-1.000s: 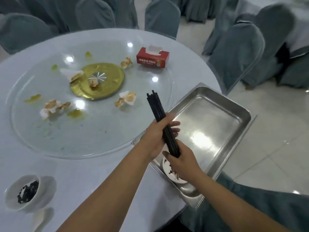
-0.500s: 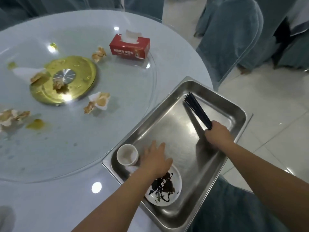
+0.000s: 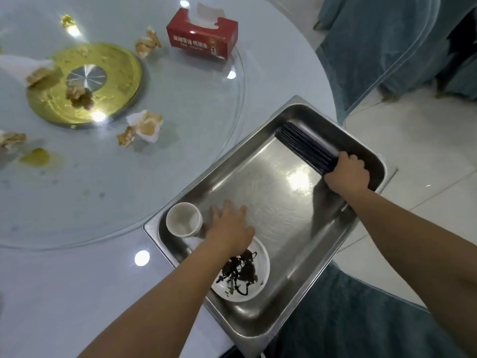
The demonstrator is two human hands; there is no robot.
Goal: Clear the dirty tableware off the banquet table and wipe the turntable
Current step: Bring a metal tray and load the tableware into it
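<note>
The round white table carries a glass turntable and a steel tray at its edge.

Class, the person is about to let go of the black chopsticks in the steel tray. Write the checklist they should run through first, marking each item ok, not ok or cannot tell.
1. Bundle of black chopsticks is inside the rectangular stainless steel tray, along its far wall: ok.
2. Right hand has a firm grip on the bundle: ok.
3. Chopstick tips rest on the tray floor: cannot tell.
4. Left hand is open, clear of the chopsticks: ok.
5. Small white cup stands upright in the tray's near corner: ok.
6. Round glass turntable is free of crumpled napkins and spills: not ok.
</note>
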